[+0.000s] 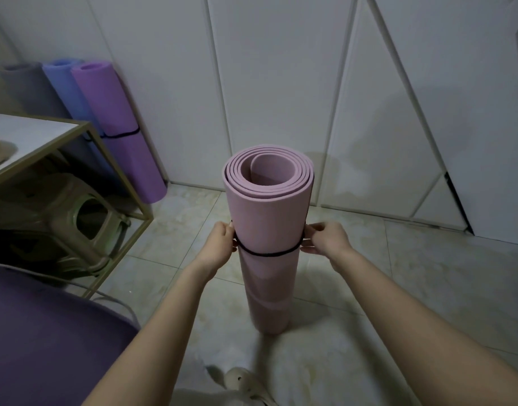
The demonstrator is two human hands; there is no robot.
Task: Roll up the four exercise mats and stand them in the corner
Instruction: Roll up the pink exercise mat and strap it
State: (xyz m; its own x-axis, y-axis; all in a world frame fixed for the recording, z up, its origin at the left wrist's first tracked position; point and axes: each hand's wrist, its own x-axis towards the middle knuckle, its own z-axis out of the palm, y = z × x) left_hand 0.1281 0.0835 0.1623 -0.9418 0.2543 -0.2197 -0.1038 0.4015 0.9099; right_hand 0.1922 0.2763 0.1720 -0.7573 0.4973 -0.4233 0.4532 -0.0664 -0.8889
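Note:
A rolled pink mat (pixel 268 218) stands upright on the tiled floor in front of me. A black elastic band (pixel 268 253) circles it about a third of the way down. My left hand (pixel 221 240) pinches the band at the roll's left side, and my right hand (pixel 325 237) pinches it at the right side. In the far left corner three rolled mats lean against the wall: a grey one (pixel 20 83), a blue one (pixel 65 86) and a purple one (pixel 117 127) with a black band around it.
A gold-framed side table (pixel 85 133) with a white top stands at the left, with plastic stools (pixel 85 218) under it. A dark purple cushion (pixel 46 332) fills the lower left. White panelled doors (pixel 281 83) run along the back. My shoe (pixel 246 385) is near the bottom edge.

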